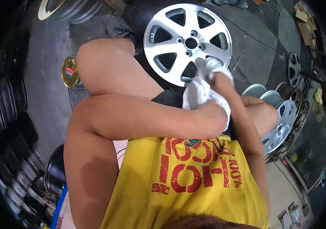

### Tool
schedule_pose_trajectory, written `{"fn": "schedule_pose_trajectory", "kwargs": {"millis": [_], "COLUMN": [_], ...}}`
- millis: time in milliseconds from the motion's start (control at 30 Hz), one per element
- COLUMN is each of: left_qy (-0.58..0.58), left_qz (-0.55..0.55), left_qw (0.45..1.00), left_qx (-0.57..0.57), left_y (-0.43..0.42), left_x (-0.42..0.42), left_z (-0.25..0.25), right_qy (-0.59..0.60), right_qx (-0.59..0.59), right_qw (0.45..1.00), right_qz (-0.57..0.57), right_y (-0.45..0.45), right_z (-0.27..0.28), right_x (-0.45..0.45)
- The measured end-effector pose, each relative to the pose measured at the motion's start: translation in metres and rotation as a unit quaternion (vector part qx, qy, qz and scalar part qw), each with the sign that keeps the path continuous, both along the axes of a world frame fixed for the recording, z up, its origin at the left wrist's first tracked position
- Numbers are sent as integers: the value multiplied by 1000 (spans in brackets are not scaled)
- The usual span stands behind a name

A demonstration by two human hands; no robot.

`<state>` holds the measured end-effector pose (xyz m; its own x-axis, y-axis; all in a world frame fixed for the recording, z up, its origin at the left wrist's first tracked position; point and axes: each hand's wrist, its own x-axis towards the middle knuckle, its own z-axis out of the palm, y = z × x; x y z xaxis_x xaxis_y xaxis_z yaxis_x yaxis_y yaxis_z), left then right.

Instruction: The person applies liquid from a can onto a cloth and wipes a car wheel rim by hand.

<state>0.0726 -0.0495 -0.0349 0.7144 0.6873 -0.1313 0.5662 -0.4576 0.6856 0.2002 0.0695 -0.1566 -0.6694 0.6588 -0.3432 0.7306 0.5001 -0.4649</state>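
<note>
- Wheel point(186, 32), silver and spoked, lay on the dark floor point(249, 44), its face turned up toward the person and its hub hole near the middle; whether it rested quite level could not be told.
- The wheel was ahead of both hands and a little to their left; being round, it gave no long axis across its face.
- The right hand point(222, 83) was the nearer one, just over the wheel's near right edge, its fingers curled in around a bunch of white cloth point(196, 93), with no gap seen in the grip; blur hid the fingertips.
- The left hand point(212, 115) stood farther from the wheel, on the person's side of it, fingers folded over the lower part of the same cloth; its palm was hidden.
- The cloth's length ran from the wheel's near right edge back toward the person, bunched at the wheel end and hanging looser below the left hand.
- The bunched end overlapped the near right part of the wheel, apparently against its face, though the blur left the exact contact uncertain.
- Left of the wheel, well apart and beyond the person's bent leg point(105, 68), stood a gold-topped tin point(70, 72); right of the wheel and closer to the person were other rims point(279, 128).
</note>
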Motion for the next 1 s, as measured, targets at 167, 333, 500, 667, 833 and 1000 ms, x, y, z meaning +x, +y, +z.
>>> {"fn": "schedule_pose_trajectory", "kwargs": {"millis": [167, 333, 500, 667, 833, 1000], "left_qy": [39, 113, 174, 152, 318, 349], "left_qz": [-41, -60, -80, -35, -176, -24], "left_qw": [995, 990, 980, 988, 930, 936], "left_qx": [-87, -64, -48, -20, 56, -20], "left_y": [-3, -6, -5, -11, 5, 40], "left_x": [-14, -35, -50, -39, -35, -52], "left_z": [4, 13, 20, 11, 6, 7], "right_qy": [-67, -71, -62, -61, -53, -53], "right_qx": [-229, -194, -149, -118, -76, -9], "right_qw": [958, 941, 930, 926, 928, 936], "right_qz": [160, 269, 330, 353, 362, 349], "right_y": [-51, -58, -59, -49, -25, 22], "right_z": [-17, -18, -32, -45, -61, -75], "right_x": [-28, -68, -108, -133, -159, -205]}}
